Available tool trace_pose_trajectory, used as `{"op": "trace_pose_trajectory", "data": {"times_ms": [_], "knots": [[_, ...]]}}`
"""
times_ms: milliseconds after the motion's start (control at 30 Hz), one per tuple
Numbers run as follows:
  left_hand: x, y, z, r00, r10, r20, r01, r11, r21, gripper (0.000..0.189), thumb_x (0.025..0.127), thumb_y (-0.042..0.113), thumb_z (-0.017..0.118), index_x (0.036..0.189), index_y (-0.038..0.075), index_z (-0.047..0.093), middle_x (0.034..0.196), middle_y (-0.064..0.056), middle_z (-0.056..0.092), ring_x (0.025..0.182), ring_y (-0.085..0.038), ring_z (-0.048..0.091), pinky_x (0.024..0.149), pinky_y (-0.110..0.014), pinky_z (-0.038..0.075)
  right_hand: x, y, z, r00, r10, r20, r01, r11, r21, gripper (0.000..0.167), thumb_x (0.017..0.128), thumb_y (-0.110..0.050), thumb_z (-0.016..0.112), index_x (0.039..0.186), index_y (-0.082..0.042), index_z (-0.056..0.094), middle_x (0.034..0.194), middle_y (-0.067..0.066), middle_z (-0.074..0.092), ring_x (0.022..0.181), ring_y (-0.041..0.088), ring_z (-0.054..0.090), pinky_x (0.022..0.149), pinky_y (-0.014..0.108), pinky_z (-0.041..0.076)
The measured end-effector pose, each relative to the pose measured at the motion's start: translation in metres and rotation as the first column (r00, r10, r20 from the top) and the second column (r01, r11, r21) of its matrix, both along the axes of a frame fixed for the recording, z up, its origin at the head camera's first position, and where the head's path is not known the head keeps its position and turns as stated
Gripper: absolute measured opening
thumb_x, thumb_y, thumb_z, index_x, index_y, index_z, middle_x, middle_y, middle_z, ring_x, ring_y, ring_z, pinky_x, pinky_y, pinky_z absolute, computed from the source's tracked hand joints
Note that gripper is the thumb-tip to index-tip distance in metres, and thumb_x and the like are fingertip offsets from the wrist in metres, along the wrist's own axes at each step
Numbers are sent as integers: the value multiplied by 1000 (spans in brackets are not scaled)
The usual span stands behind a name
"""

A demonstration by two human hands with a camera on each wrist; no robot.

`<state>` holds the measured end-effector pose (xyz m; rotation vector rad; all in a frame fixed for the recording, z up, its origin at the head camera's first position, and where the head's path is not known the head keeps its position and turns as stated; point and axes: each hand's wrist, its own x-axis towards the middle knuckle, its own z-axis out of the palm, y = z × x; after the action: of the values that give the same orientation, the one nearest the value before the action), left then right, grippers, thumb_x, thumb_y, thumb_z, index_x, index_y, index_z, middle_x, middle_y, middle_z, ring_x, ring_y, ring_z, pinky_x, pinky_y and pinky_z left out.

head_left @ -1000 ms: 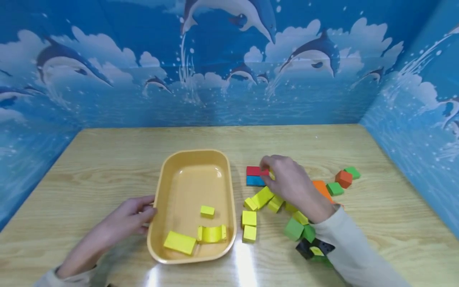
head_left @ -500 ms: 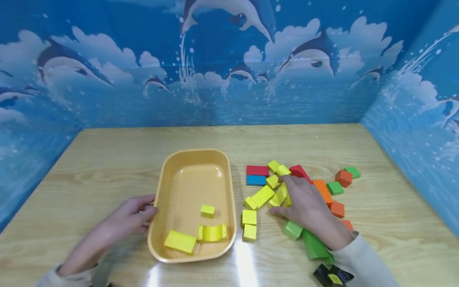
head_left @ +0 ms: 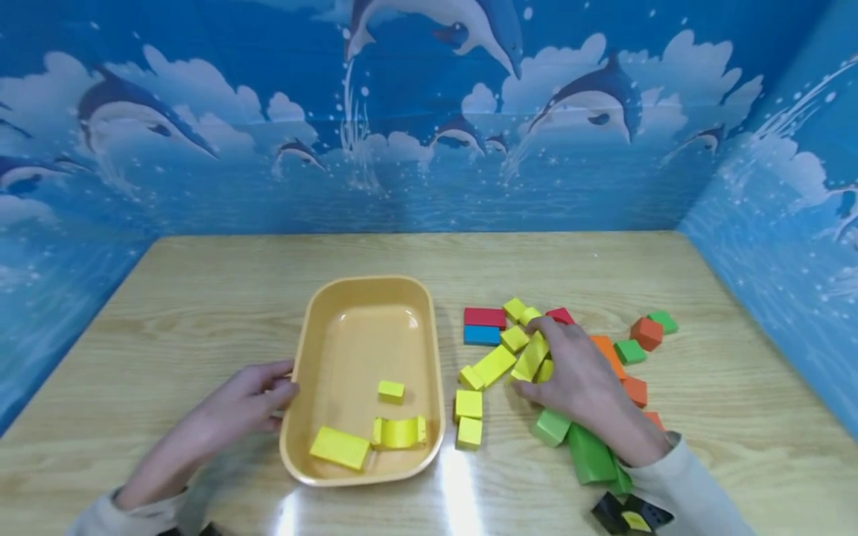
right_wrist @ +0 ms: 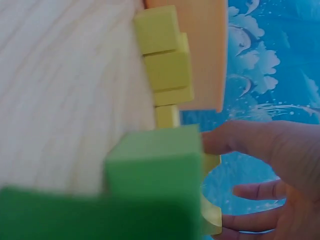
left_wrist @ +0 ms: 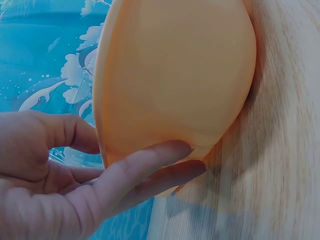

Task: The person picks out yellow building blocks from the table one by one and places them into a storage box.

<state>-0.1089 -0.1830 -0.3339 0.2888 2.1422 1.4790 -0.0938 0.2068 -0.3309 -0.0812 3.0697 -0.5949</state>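
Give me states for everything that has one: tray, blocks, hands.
tray: open side up, three yellow blocks inside
left hand: touching tray's rim
right hand: thumb and fingers on yellow arch block
yellow arch block: outside tray; lift unclear
red block: flat beside blue block
green blocks: loose outside tray
orange block: partly hidden by right hand

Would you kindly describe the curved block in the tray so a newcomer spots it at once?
Find the large tray. In its near right corner lies the curved block, yellow like its two neighbours. They are flat-sided; it alone curves between squared ends.
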Motion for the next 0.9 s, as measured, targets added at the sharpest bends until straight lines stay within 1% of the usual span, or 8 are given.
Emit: {"op": "trace_pose_trajectory", "data": {"times_ms": [67,200,333,500,667,767,833,900], "knots": [[0,0,0,1000,4,-2,-4,1000,-3,50,96,0,40,137,-25,24,108,-24,63,91,-27,65,72,-35,61,3,-3,4,999,19,-34,-20,999,-27,71,67,-28,87,125,-8,53,116,17,58,95,31,53,68,42,54],[1,2,1,1000,24,1,-24,999,-23,51,96,0,40,137,-25,23,107,-24,62,90,-26,65,73,-35,61,9,-15,13,996,65,-59,-71,993,-93,70,66,-28,88,125,-10,55,121,11,59,104,31,54,77,47,56],[2,4,3,999,41,3,-40,998,-50,51,95,0,40,138,-24,24,106,-22,62,90,-25,64,73,-35,61,15,-29,22,981,146,-126,-164,976,-145,67,64,-27,90,122,-13,57,121,5,60,109,29,53,83,48,56],[3,3,4,1000,28,-10,-29,999,-34,48,95,-1,39,136,-25,27,103,-20,63,88,-23,63,71,-34,61,15,-48,31,916,303,-263,-355,917,-181,66,64,-28,90,120,-11,58,119,-1,60,111,21,52,88,42,53],[3,2,3,999,33,-5,-34,999,-42,50,95,0,40,136,-25,26,106,-22,63,91,-25,64,73,-35,61,6,-71,33,830,459,-315,-522,839,-154,63,66,-27,88,119,-12,59,124,0,60,119,20,50,100,42,47],[2,2,3,999,33,-2,-33,998,-55,51,96,0,41,137,-25,24,110,-25,62,95,-27,64,75,-36,61,1,-84,31,788,528,-317,-577,813,-81,57,68,-28,87,115,-12,61,126,5,60,122,24,49,104,45,44],[2,1,3,1000,30,-7,-30,998,-55,51,96,0,41,137,-25,24,111,-25,61,95,-28,64,75,-36,61,-2,-91,30,788,545,-287,-579,814,-44,55,68,-28,87,113,-13,62,125,7,60,121,26,49,103,48,43],[1,2,4,999,38,-9,-39,997,-68,52,95,1,42,138,-24,25,111,-25,60,96,-27,63,75,-36,61,-3,-99,30,805,546,-230,-564,825,-14,56,68,-28,86,116,-13,62,125,6,61,120,26,49,101,47,43]]}}
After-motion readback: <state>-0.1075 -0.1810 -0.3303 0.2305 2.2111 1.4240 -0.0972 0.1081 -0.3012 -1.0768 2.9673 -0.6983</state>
